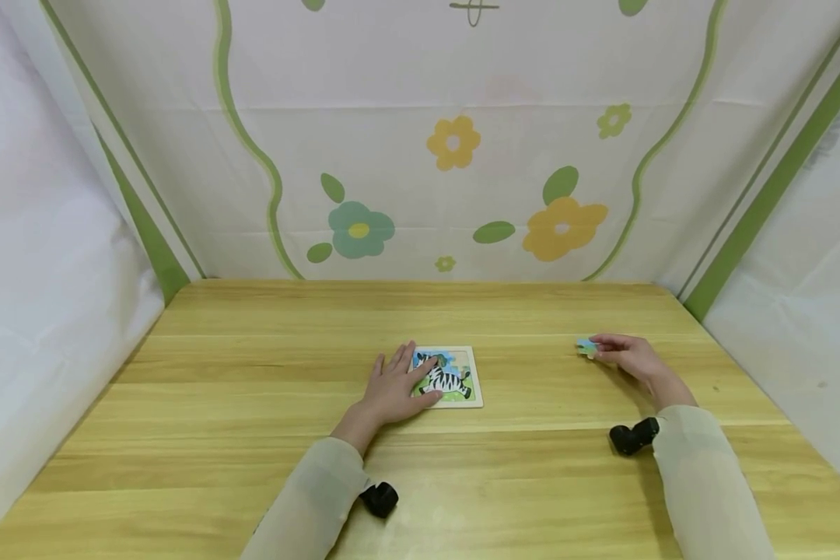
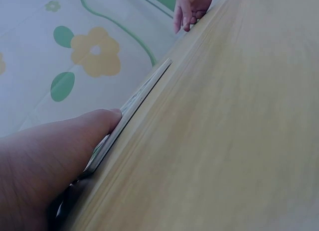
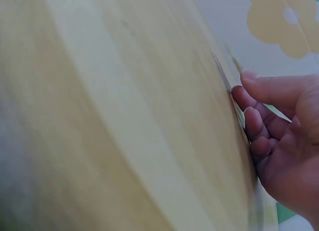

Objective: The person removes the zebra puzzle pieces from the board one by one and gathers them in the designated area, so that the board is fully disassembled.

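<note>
A square zebra jigsaw puzzle in a pale frame lies flat on the table in the head view. Across its left side rests my left hand, fingers spread, the thumb on the near part of the picture. In the left wrist view the thumb presses on the puzzle's edge, seen nearly side-on. Off to the right, my right hand pinches a small blue-and-green puzzle piece between thumb and fingertips, close to the tabletop. The right wrist view shows that piece only as a thin, blurred sliver.
The wooden table ends at a white flowered cloth at the back, with white cloth sides left and right. Black wrist cameras sit at the left cuff and the right cuff.
</note>
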`<state>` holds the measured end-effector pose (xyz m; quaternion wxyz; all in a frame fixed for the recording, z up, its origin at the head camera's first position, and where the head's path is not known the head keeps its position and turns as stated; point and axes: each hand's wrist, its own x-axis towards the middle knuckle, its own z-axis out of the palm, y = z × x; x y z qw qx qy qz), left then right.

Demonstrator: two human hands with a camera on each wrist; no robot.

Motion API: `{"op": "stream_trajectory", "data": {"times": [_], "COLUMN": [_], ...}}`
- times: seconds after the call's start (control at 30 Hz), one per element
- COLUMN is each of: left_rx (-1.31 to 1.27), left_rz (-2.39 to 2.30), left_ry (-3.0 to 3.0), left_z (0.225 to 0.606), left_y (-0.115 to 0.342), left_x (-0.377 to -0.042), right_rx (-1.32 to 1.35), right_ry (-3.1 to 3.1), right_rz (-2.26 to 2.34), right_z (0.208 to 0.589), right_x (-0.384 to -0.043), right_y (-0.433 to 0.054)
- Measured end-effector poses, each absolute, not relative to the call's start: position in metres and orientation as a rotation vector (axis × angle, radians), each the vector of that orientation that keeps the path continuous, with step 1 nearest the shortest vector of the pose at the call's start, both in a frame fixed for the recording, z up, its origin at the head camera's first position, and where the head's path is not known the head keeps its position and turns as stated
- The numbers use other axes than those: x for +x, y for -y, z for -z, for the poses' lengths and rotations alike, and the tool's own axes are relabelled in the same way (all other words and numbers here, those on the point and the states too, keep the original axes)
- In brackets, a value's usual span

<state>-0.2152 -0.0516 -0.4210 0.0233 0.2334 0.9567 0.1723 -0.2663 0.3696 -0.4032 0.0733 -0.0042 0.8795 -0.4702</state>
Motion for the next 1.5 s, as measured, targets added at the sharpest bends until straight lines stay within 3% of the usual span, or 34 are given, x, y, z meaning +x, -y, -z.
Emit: {"op": "stream_trajectory", "data": {"times": [1.13,1.5], "left_rx": [0.722,0.728], "left_rz": [-0.525,-0.562], "left_ry": [-2.965,-2.976], "left_z": [0.422,0.423], "left_y": [0.052,0.051], "left_x": [-0.213,-0.215], "right_rx": [-0.101,-0.196], "right_ry": [-2.644,-2.555], "right_rz": [1.417,1.613], "right_z": [0.397,0.376], "right_x": [-0.264,-0.264], "right_y": [-0.359,-0.324]}}
